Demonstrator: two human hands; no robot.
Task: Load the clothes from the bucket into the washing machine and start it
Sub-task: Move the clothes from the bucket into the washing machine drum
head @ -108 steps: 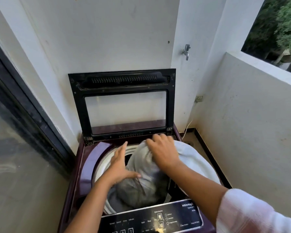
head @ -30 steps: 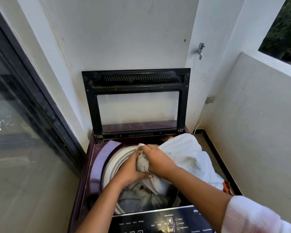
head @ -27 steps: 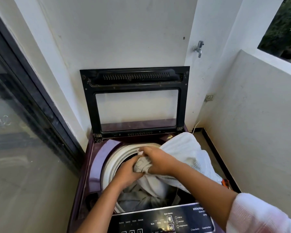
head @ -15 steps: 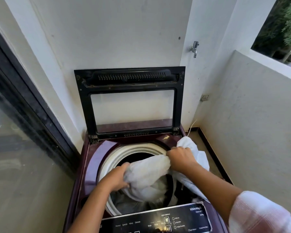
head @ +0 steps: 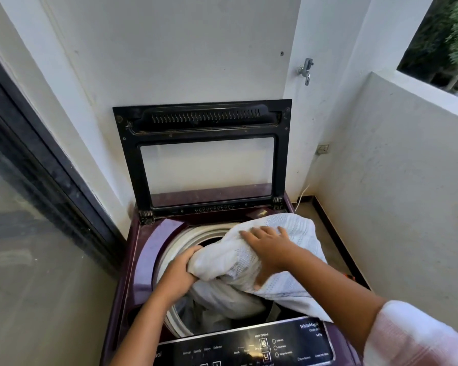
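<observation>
White cloth [head: 283, 247] is lying rightward over the washing machine [head: 143, 260] rim; we are clamping its left end with our left hand [head: 179, 273], right hand [head: 270, 248] pressing, fingers [head: 251, 235] spread.

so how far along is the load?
Done: lid up, grey clothes already in the drum. In hand: white cloth half in, its right side draped over the machine's edge; left hand grips its bunched end, right hand presses flat on top. Left: push it all in, shut the lid, start from the panel. The bucket isn't in view, so what remains is unknown.
</observation>
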